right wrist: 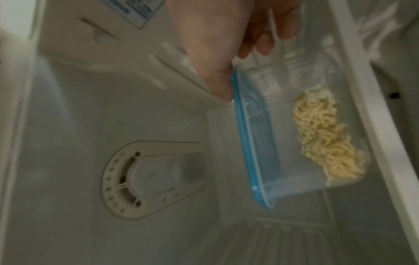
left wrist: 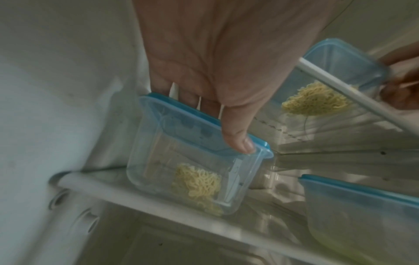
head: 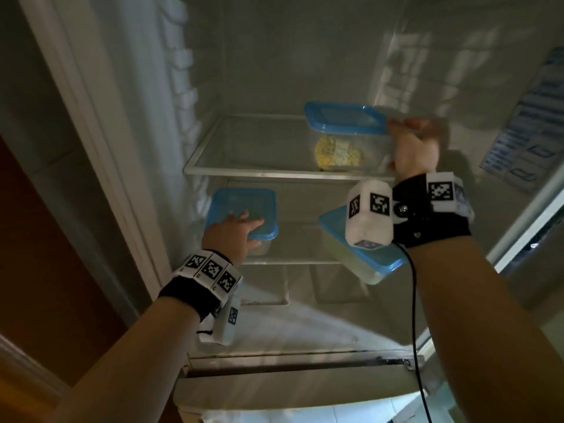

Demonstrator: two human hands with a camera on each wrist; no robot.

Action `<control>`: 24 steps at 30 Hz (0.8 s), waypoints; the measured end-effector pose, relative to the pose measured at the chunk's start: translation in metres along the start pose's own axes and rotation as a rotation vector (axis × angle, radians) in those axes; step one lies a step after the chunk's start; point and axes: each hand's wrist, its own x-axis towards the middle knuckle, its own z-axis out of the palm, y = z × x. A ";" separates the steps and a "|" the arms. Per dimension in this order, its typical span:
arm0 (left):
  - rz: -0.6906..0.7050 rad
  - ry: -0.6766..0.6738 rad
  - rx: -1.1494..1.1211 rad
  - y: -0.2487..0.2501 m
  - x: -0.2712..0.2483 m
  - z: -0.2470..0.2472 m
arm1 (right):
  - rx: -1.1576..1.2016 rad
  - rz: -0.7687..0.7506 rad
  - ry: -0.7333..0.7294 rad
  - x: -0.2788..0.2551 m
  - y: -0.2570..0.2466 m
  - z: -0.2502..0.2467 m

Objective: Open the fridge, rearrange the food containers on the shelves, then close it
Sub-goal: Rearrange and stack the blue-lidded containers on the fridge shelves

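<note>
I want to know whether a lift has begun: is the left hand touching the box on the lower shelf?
Touching. The left wrist view shows the left hand over the box, thumb on its blue lid's edge.

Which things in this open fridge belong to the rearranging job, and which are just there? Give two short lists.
In the job:
- upper container, gripped by the right hand
- left container, lid under the left hand
- third container, untouched
- upper shelf

Just there:
- sticker on the fridge's right wall
- round fitting
</note>
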 end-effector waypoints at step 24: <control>-0.128 0.032 0.023 -0.002 -0.018 0.008 | 0.489 0.351 -0.470 -0.064 -0.030 -0.030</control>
